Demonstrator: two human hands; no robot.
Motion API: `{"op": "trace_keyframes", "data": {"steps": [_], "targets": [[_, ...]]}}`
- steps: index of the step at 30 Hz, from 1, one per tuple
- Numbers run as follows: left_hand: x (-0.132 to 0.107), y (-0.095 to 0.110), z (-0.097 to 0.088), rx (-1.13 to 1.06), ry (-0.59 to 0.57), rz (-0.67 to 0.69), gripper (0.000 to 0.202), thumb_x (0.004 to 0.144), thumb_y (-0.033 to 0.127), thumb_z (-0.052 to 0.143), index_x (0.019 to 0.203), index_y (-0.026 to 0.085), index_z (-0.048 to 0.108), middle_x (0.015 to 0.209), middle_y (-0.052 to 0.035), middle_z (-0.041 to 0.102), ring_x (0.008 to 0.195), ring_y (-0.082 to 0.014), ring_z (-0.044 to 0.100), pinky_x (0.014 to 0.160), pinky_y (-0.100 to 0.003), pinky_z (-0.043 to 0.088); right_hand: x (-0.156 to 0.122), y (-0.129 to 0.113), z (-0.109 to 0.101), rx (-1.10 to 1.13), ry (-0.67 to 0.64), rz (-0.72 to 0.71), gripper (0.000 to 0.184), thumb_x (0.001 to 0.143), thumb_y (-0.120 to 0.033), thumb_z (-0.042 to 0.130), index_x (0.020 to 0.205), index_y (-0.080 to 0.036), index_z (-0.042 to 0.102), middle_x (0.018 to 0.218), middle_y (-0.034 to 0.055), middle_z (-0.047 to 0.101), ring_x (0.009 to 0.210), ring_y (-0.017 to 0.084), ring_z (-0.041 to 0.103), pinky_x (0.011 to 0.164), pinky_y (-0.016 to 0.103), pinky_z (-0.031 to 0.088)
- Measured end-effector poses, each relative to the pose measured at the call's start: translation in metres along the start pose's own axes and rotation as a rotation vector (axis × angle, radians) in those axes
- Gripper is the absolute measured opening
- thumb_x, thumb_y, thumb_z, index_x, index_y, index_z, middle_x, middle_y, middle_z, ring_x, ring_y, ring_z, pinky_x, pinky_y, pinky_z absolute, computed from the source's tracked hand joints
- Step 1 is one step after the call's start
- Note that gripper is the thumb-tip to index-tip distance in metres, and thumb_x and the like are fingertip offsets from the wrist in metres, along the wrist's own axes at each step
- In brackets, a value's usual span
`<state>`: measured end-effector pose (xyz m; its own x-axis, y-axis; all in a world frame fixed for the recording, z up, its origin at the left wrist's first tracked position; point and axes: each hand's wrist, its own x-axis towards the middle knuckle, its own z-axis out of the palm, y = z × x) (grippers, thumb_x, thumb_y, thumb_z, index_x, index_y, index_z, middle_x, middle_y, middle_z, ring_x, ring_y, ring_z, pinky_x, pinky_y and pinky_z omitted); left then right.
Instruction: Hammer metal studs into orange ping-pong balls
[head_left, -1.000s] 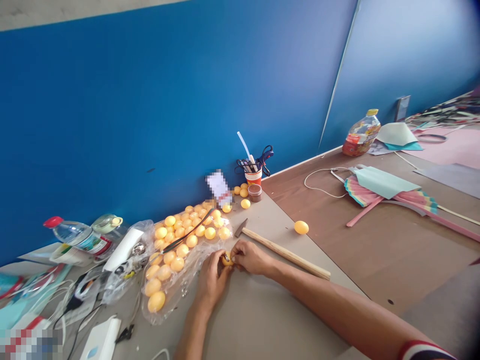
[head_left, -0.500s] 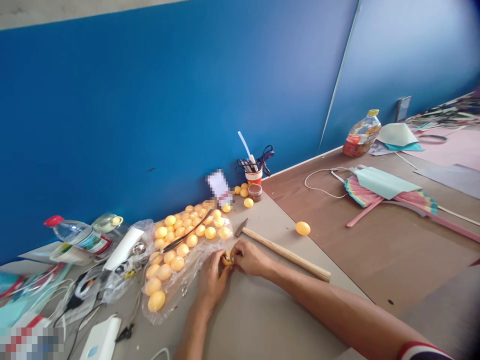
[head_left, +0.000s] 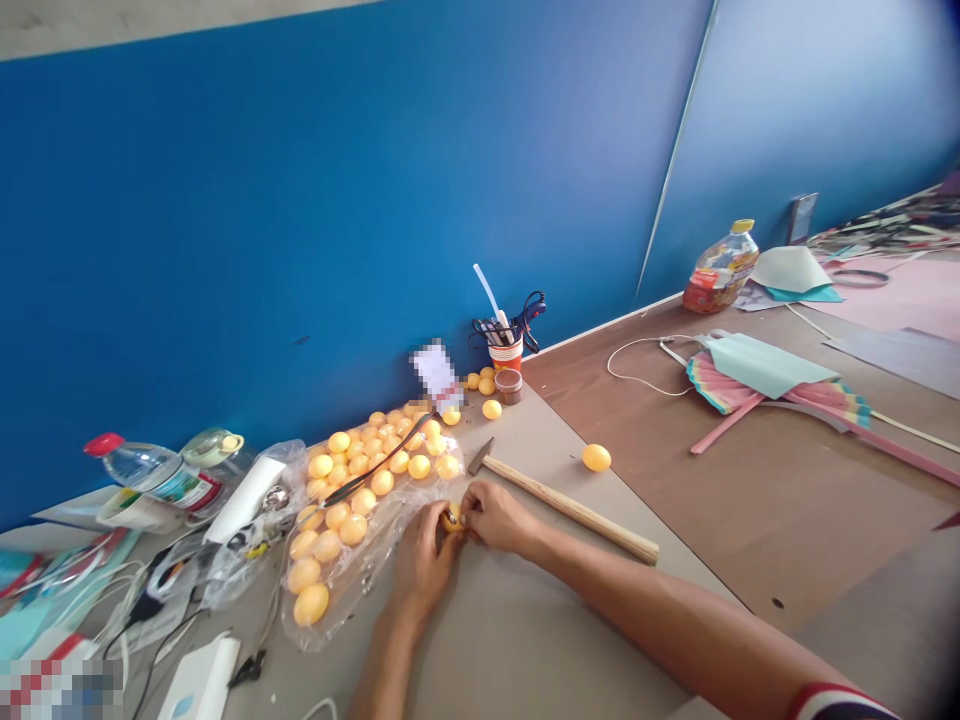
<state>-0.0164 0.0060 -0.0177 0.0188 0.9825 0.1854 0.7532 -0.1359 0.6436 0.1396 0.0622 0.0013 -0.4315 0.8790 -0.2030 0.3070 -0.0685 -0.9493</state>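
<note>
My left hand [head_left: 424, 560] is closed around an orange ping-pong ball [head_left: 452, 517] low over the table. A small shiny metallic piece shows on the ball, too small to make out. From the other side my right hand [head_left: 495, 515] pinches at the same ball, its fingertips partly hidden. Just beyond my right hand lies a hammer [head_left: 570, 505] with a wooden handle, its head pointing left. To the left, a clear plastic bag [head_left: 390, 545] holds several more orange balls [head_left: 352, 530], with a dark strap [head_left: 375, 465] across it.
Loose balls lie by the hammer [head_left: 596, 458] and near a small lidded tub [head_left: 508, 386]. Behind is a cup of pens [head_left: 506, 355] against the blue partition [head_left: 337, 200]. Bottles [head_left: 161, 475], cables and a white box [head_left: 199, 680] crowd the left; a pink paper fan [head_left: 720, 385] lies right.
The loose ball beyond the hammer has rolled slightly left, and the one near the tub has shifted a little too. Both hands stay almost in place on the held ball.
</note>
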Motion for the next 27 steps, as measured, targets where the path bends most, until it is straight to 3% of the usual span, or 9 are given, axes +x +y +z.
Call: {"op": "trace_keyframes", "data": {"steps": [9,15,21,24,27], "targets": [[0.000,-0.004,0.002,-0.003,-0.019,-0.004,0.027,0.082,0.024,0.052,0.108,0.023,0.055,0.102,-0.0056,0.066,0.098,-0.0231,0.060,0.087,-0.038,0.048,-0.003,-0.005,0.000,-0.120,0.035,-0.009,0.017,0.063,-0.002,0.047,0.061,-0.018,0.049,0.053,-0.0033,0.055,0.054,0.011,0.050,0.053,0.021,0.032],[0.000,-0.001,0.002,-0.001,-0.023,-0.005,0.023,0.083,0.025,0.052,0.106,0.023,0.055,0.101,-0.0058,0.066,0.096,-0.0234,0.060,0.085,-0.038,0.049,-0.002,-0.006,0.004,-0.208,0.140,-0.065,0.018,0.063,-0.001,0.048,0.059,-0.018,0.047,0.063,-0.0002,0.057,0.062,0.011,0.052,0.057,0.021,0.035],[0.000,-0.009,0.004,-0.042,0.018,0.010,0.030,0.081,0.030,0.057,0.110,0.023,0.057,0.105,-0.0070,0.069,0.098,-0.0231,0.063,0.087,-0.039,0.051,0.004,0.008,-0.014,0.135,-0.130,-0.002,0.006,0.074,-0.015,0.051,0.071,-0.019,0.053,0.049,-0.0049,0.054,0.042,0.008,0.044,0.044,0.020,0.028],[0.000,-0.012,0.005,-0.040,0.032,0.002,0.031,0.081,0.030,0.057,0.111,0.023,0.058,0.107,-0.0071,0.070,0.100,-0.0235,0.063,0.089,-0.040,0.051,0.009,0.017,-0.026,0.303,-0.148,0.012,0.010,0.080,-0.028,0.051,0.075,-0.020,0.051,0.049,-0.0051,0.057,0.039,0.007,0.042,0.042,0.020,0.026],[0.000,-0.012,0.005,-0.048,0.035,-0.014,0.032,0.081,0.031,0.058,0.112,0.023,0.058,0.109,-0.0077,0.069,0.101,-0.0239,0.063,0.091,-0.041,0.050,0.011,0.018,-0.029,0.359,-0.155,0.023,0.014,0.081,-0.032,0.052,0.076,-0.020,0.050,0.047,-0.0058,0.056,0.037,0.007,0.041,0.041,0.020,0.025]]}}
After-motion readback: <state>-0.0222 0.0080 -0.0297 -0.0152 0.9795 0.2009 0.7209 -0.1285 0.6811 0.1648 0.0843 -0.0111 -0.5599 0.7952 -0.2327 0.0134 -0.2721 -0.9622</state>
